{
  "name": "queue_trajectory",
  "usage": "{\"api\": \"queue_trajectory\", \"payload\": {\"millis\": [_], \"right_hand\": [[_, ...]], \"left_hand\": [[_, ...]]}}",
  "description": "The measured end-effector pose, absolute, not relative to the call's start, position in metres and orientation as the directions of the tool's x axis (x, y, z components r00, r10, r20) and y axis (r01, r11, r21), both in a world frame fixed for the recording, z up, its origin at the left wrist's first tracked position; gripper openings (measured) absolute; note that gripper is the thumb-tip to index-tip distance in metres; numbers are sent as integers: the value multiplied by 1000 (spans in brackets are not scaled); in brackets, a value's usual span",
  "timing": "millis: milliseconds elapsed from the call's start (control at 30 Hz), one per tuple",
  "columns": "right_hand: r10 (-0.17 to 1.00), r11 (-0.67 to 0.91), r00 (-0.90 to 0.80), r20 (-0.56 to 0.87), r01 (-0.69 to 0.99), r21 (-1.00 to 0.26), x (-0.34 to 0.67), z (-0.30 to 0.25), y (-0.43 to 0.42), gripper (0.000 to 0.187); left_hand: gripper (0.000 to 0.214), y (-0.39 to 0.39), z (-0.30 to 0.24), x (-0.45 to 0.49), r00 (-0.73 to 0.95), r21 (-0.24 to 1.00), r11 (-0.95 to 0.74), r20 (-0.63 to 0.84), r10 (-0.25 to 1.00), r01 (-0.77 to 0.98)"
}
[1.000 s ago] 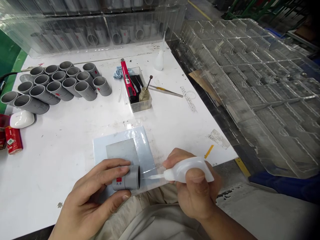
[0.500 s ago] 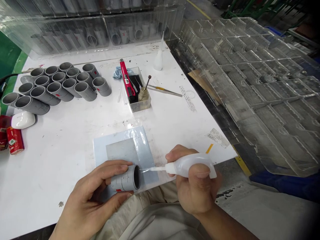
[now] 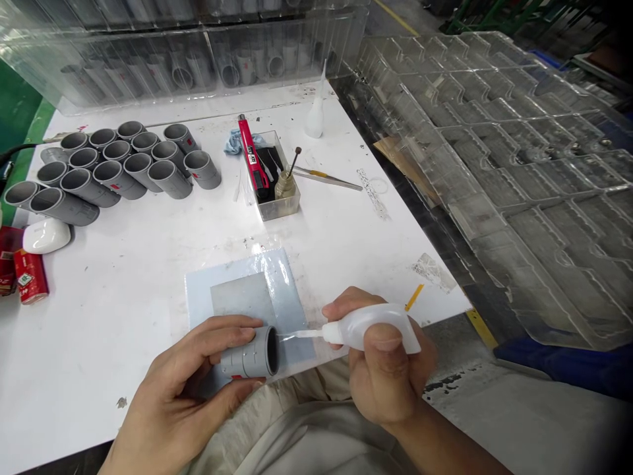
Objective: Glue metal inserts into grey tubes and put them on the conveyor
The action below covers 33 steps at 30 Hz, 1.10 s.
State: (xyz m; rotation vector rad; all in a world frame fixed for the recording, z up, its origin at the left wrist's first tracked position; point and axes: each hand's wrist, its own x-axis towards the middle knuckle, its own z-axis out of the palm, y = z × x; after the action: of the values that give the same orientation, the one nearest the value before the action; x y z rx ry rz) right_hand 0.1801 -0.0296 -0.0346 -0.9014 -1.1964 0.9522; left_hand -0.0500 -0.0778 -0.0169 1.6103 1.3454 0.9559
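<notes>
Between the thumb and fingers of my left hand point(image 3: 192, 382) lies a short grey plastic tube point(image 3: 247, 355), on its side with the open end facing right. A small red mark shows low on its wall. My right hand point(image 3: 386, 369) is wrapped round a white squeeze bottle point(image 3: 366, 324) with a long thin nozzle. The nozzle's clear tip points left and reaches the rim of the tube; whether it touches I cannot tell. Below and behind the tube, a light blue cloth point(image 3: 198, 290) with a grey square sheet point(image 3: 240, 295) on it lies on the white table point(image 3: 123, 277).
Several grey tubes point(image 3: 171, 179) stand at the left, near a white case point(image 3: 47, 236) and a red packet point(image 3: 30, 276). A small clear box point(image 3: 279, 210) holds a red cutter point(image 3: 253, 158). Tweezers point(image 3: 329, 179) and another squeeze bottle point(image 3: 314, 119) lie beyond. Clear trays point(image 3: 475, 218) flank the right.
The squeeze bottle in my right hand has shifted slightly left, towards the tube. My left hand and the tube have hardly moved.
</notes>
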Motion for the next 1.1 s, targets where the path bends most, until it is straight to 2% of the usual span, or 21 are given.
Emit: {"api": "queue_trajectory", "payload": {"millis": [233, 433, 567, 767, 967, 1100], "right_hand": [[945, 322, 94, 313, -98, -942, 180, -31, -30, 31], [969, 247, 71, 238, -169, -954, 180, -23, -26, 34], [961, 275, 74, 265, -247, -929, 183, -19, -19, 34], [967, 248, 121, 226, -219, -944, 183, -19, -17, 38], [936, 345, 142, 323, -171, -923, 178, -20, -19, 32], [933, 356, 123, 339, -158, -921, 179, -25, -22, 30]], "left_hand": [[52, -77, -17, -50, 168, 925, -101, 41, 985, 365], [51, -78, -19, -52, 165, 931, -110, 55, 985, 347], [53, -79, -19, -52, 180, 928, -139, 80, 980, 346], [50, -79, -17, -51, 154, 928, -132, 82, 985, 347], [29, -81, -16, -46, 98, 962, -65, 40, 994, 264], [36, -84, -18, -46, 47, 963, -7, -6, 999, 268]]}}
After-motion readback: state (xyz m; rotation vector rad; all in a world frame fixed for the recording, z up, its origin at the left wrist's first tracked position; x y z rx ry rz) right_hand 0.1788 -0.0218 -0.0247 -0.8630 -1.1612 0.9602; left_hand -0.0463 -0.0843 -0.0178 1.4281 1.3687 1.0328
